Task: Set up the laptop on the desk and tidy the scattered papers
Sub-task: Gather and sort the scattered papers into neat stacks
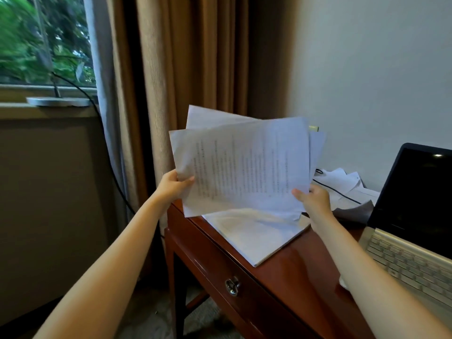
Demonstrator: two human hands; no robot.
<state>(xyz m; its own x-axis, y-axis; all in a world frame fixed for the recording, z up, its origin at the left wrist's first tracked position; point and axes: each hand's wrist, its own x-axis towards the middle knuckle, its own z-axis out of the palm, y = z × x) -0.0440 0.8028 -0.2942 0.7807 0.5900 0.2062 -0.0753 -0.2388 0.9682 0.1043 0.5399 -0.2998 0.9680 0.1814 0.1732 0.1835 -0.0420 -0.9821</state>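
Note:
Both my hands hold up a loose sheaf of printed papers above the left end of the wooden desk. My left hand grips the sheaf's lower left edge, and my right hand pinches its lower right corner. Under the sheaf a flat stack of papers lies on the desk. The laptop stands open at the right, its screen dark and its silver keyboard facing me.
More crumpled sheets and a black cable lie behind the laptop near the wall. A desk drawer with a metal ring pull faces me. Brown curtains and a window sill with a lamp base stand left.

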